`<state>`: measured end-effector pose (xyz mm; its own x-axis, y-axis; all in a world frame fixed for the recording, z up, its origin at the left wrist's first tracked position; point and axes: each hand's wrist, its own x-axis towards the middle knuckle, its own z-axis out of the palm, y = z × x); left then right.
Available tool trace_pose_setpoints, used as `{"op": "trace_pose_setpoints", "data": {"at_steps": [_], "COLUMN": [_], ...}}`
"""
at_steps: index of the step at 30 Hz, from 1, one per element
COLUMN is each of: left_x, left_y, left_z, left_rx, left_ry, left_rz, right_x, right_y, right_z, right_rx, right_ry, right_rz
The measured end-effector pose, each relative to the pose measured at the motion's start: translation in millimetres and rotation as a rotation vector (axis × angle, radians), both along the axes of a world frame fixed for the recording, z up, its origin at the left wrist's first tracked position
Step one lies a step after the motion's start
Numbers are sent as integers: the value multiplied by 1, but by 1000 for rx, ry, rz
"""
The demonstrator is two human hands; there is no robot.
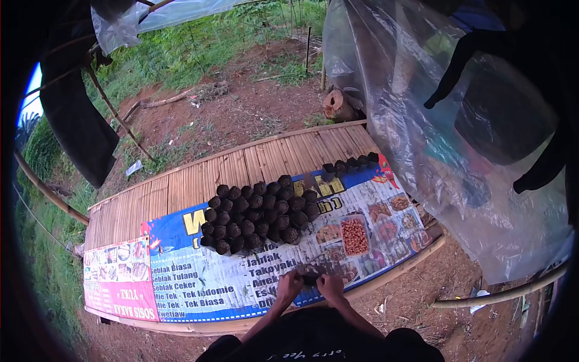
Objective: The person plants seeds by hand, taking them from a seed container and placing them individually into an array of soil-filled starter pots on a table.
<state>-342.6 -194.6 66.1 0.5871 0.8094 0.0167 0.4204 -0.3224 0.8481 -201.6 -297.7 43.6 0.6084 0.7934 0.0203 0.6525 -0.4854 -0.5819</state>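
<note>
My left hand point(290, 283) and my right hand point(330, 286) are close together at the near edge of the banner-covered bamboo table. Their fingers are closed on the two sides of a small black seedling bag point(310, 279); whether it holds soil is hard to see. Loose dark soil lies on the banner just beyond it. Further off, a tight cluster of several soil-filled black seedling bags point(247, 227) stands upright. A clear tray point(365, 253) of reddish-brown peanuts or beans point(354, 236) rests ahead and to the right of my hands.
A short row of black bags point(350, 165) stands at the table's far right. Bamboo slats point(199, 179) show along the back of the printed banner point(199, 283). Clear plastic sheeting point(398, 120) hangs at the right, and a bamboo pole point(500, 298) crosses below it.
</note>
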Motion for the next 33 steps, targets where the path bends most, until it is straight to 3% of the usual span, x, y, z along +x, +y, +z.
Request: {"op": "trace_pose_setpoints", "data": {"at_steps": [5,7,11,14,16,20,28,33], "left_x": [1,0,0,1,4,15,12,5], "left_y": [0,1,4,6,9,17,22,21], "left_z": [8,10,-3,2,9,8,15,-2], "left_rx": [18,-100,41,86,194,173,180,74], "left_ry": [13,44,66,125,133,258,77,126], "left_rz": [16,9,-33,-83,-91,-161,-105,-37], "right_x": [-2,-2,-1,-3,-2,-6,0,2], "right_y": [3,5,1,2,2,-2,3,6], "right_z": [7,-4,-6,34,35,8,29,-3], "right_rx": [41,-8,53,69,-106,-215,-17,-6], "right_ry": [24,18,-35,56,26,13,64,67], "right_rz": [-15,-5,-30,-69,-62,-13,10,22]}}
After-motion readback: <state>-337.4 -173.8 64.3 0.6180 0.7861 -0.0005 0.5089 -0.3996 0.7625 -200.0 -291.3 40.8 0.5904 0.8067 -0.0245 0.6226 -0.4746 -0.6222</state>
